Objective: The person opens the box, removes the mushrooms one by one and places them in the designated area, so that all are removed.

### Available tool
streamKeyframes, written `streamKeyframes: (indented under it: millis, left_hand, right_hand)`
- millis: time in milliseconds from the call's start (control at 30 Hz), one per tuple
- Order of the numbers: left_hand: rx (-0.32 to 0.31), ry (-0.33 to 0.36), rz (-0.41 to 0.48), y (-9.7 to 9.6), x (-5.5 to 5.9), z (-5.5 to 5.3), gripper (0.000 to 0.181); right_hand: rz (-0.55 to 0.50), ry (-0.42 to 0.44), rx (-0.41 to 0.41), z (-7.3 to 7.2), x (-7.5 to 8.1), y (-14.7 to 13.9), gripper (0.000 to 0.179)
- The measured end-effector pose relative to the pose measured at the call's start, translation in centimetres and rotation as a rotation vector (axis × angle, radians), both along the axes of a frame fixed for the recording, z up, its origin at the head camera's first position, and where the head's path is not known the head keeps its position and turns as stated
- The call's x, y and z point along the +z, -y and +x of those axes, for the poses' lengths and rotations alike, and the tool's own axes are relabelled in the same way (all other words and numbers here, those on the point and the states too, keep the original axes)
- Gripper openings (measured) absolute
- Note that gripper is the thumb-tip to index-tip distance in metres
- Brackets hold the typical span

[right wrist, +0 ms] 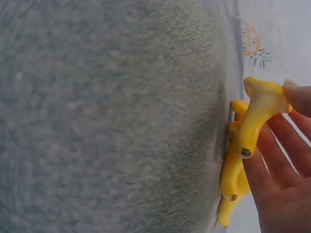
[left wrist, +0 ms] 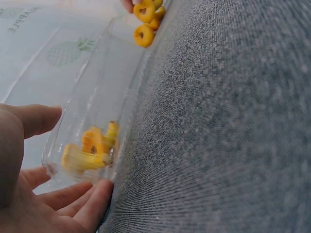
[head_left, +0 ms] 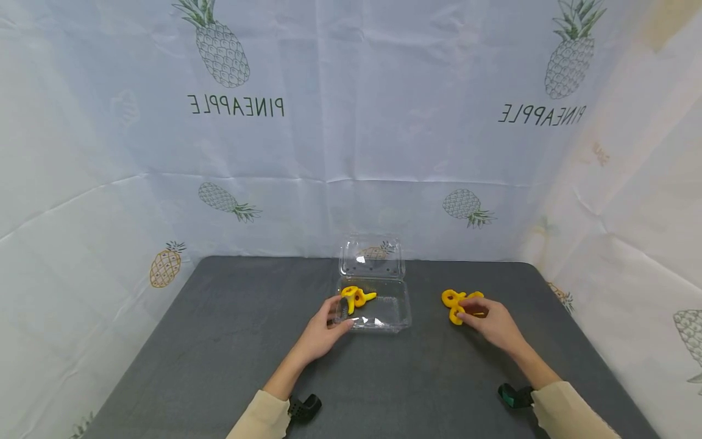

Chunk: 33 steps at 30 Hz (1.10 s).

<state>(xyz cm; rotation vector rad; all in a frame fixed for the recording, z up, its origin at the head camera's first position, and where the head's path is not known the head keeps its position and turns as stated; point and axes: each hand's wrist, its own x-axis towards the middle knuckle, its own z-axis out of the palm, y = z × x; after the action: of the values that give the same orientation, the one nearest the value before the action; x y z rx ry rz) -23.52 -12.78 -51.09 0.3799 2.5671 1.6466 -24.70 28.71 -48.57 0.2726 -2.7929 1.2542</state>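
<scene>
In the head view my left hand (head_left: 320, 334) touches the left side and front corner of a clear hinged plastic box (head_left: 392, 305), its lid standing up at the back. Its thumb and fingers are spread and fairly straight beside the box (left wrist: 112, 73). A few yellow toy mushrooms (head_left: 359, 297) lie in the left part of the box. On the right, my right hand (head_left: 495, 323) pinches a yellow mushroom (right wrist: 260, 109) by its flared cap between thumb and fingers, its brown-tipped stem pointing away. Other yellow mushrooms (right wrist: 231, 177) lie on the table just behind it.
A dark grey table (head_left: 417, 378) carries everything. White cloth printed with pineapples (head_left: 384, 140) hangs behind and along both sides. The raised clear lid (head_left: 373, 256) stands near the table's back edge.
</scene>
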Motion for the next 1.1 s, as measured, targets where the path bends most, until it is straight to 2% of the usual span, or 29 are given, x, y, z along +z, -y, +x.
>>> streamKeyframes:
  millis: [267,700,867,1100]
  left_hand:
    - [0.004,0.002,0.003,0.0,0.0,-0.1,0.072]
    - [-0.005,-0.002,0.002,0.0,-0.3,-0.1,0.074]
    - [0.003,0.003,0.004,-0.1,-0.4,-0.1,0.073]
    - [0.0,-0.006,0.007,0.0,-0.3,-0.1,0.073]
  right_hand:
    - [0.086,-0.046,0.009,0.1,-0.6,0.1,0.034]
    - [0.106,-0.063,-0.018,0.2,-0.9,0.7,0.029]
    - [0.085,-0.069,-0.016,0.4,-0.5,0.7,0.028]
    - [0.051,-0.08,-0.016,0.7,1.2,1.3,0.03]
